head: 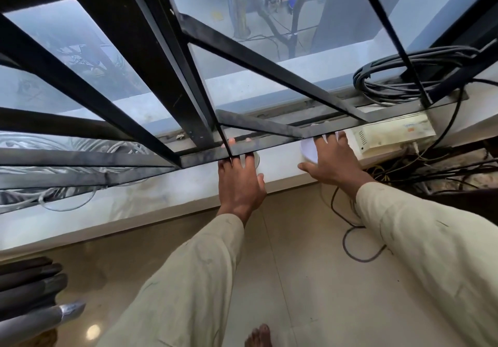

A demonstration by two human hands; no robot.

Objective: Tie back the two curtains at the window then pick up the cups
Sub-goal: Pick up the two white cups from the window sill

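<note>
Both my arms reach onto the white window sill [167, 185], under the lowest bar of the black window grille [204, 155]. My left hand [238, 185] lies with fingers spread over a small white cup [258, 161]; only the cup's edge shows, beside my little finger. My right hand [332, 162] is spread over a second white cup [308, 150], whose round rim shows left of my fingers. The bar hides part of the fingertips, so I cannot tell whether either hand grips its cup. Dark curtain folds [27, 287] hang at the lower left.
A cream electrical box [393, 136] lies on the sill right of my right hand, with coiled black cables [390, 82] behind it and loose wires [353, 238] trailing to the tiled floor. Grey cables [54, 147] lie on the sill at left. My bare foot [260, 337] is below.
</note>
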